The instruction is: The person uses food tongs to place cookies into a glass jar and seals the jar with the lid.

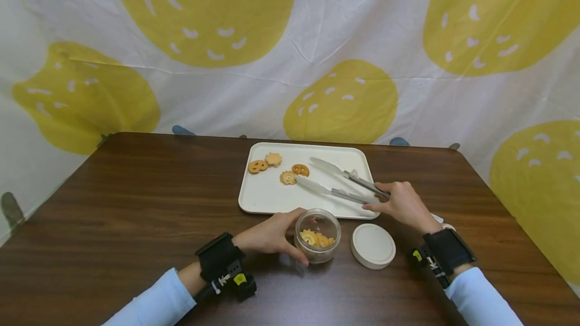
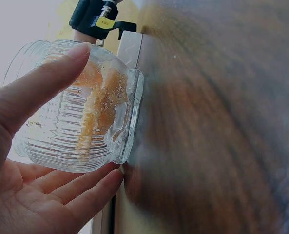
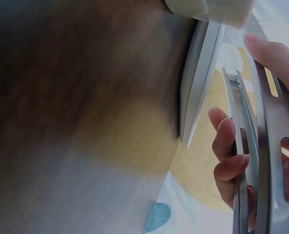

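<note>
My left hand (image 1: 271, 235) holds a clear ribbed glass jar (image 1: 317, 257), thumb on the near side and fingers behind. The jar stands lidless on the table with several cookies (image 2: 98, 105) in its bottom. My right hand (image 1: 404, 206) grips metal tongs (image 1: 362, 182) with pale tips; thumb and fingers lie on opposite arms, and the arms are spread apart. The tips reach over a white tray (image 1: 265, 199), the nearer one beside a flower-shaped cookie (image 1: 288, 178). Close by lies a pretzel-shaped cookie (image 1: 300, 169). Another pretzel-shaped cookie (image 1: 258, 166) and scalloped cookie (image 1: 273, 159) lie farther left.
A round white lid (image 1: 373, 244) lies to the right of the jar. Beside the right wrist, a small white object (image 1: 448, 226) is partly hidden. The dark wooden table (image 1: 136, 215) ends at a hanging cloth (image 1: 217, 99) with yellow fruit shapes.
</note>
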`<state>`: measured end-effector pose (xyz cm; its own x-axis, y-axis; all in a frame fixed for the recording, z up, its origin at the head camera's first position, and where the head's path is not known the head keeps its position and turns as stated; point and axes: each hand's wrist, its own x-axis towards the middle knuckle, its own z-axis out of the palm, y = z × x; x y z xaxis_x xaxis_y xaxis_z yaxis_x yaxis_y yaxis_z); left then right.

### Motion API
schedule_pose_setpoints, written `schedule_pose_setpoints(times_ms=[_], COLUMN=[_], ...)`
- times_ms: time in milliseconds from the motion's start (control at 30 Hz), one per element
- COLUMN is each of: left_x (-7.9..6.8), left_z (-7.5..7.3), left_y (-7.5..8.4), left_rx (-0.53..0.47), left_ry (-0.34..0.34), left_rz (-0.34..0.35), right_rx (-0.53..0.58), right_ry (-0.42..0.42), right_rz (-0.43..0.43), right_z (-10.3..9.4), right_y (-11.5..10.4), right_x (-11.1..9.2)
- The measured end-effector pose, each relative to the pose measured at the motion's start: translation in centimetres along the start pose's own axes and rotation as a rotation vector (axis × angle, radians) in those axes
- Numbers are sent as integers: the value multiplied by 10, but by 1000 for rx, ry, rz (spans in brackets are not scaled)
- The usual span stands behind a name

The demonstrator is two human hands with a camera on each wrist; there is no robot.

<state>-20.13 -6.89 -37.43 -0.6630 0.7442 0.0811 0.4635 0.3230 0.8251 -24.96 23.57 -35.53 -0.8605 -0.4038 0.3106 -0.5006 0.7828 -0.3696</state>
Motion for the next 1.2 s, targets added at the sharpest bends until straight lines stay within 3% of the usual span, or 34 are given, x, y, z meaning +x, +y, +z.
schedule_pose_setpoints(times_ms=[633,1200], left_x=[1,1], left_z=[0,0], left_y=[-3,-3], left_rx=[22,13], left_ry=[-1,-6], left_rz=[13,4], right_rx=[21,15], right_ry=[-56,-13], right_rz=[13,-30], right_z=[3,0], right_y=[-1,-3], right_x=[7,2])
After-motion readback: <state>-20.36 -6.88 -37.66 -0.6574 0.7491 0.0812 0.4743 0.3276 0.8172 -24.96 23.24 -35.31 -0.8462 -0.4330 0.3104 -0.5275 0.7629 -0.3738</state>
